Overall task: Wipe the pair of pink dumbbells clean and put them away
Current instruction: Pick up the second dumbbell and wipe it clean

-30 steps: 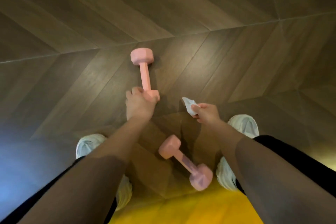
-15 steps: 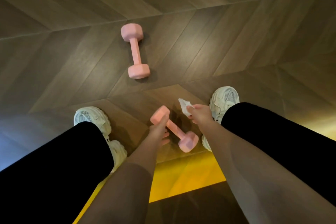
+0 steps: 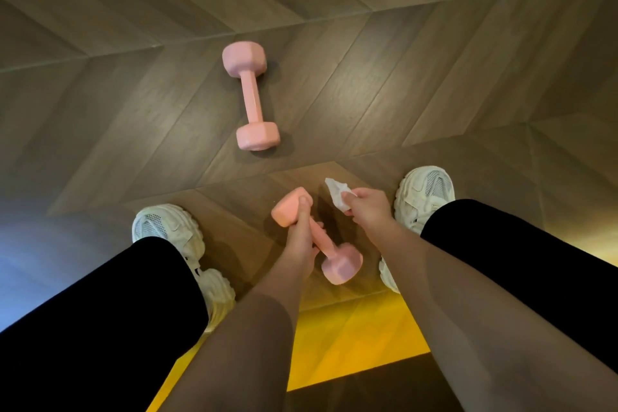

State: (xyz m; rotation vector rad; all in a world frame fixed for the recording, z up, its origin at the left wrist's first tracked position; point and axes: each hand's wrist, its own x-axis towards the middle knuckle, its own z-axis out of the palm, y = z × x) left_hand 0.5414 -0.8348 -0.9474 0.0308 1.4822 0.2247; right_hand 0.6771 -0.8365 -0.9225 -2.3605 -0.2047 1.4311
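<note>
Since the frame half a second earlier, the left hand (image 3: 301,237) had gone from touching the far head of the nearer pink dumbbell (image 3: 341,265) to wrapping its handle. Its grip was closed round the bar, with the thumb lying up against the far head. That dumbbell lay slanted between the two white sneakers, far head toward the left sneaker (image 3: 167,227) and near head just beside the heel of the right sneaker (image 3: 424,197). Whether it rested on the chevron wood floor (image 3: 434,77) or was raised just off it could not be told. The right hand (image 3: 368,207) hovered just beside the dumbbell's far head, not touching it. Its grip pinched a crumpled white wipe (image 3: 337,194) between thumb and fingers, the loose end of the wipe sticking out away from the person. The second pink dumbbell (image 3: 251,100) lay flat on the floor, well apart from both hands and farther out than the feet. It was untouched, its length running almost straight away from the person. Black trouser legs (image 3: 100,311) covered both knees at the lower corners of the view. A yellow patch of floor (image 3: 351,338) showed between the forearms, near the person.
</note>
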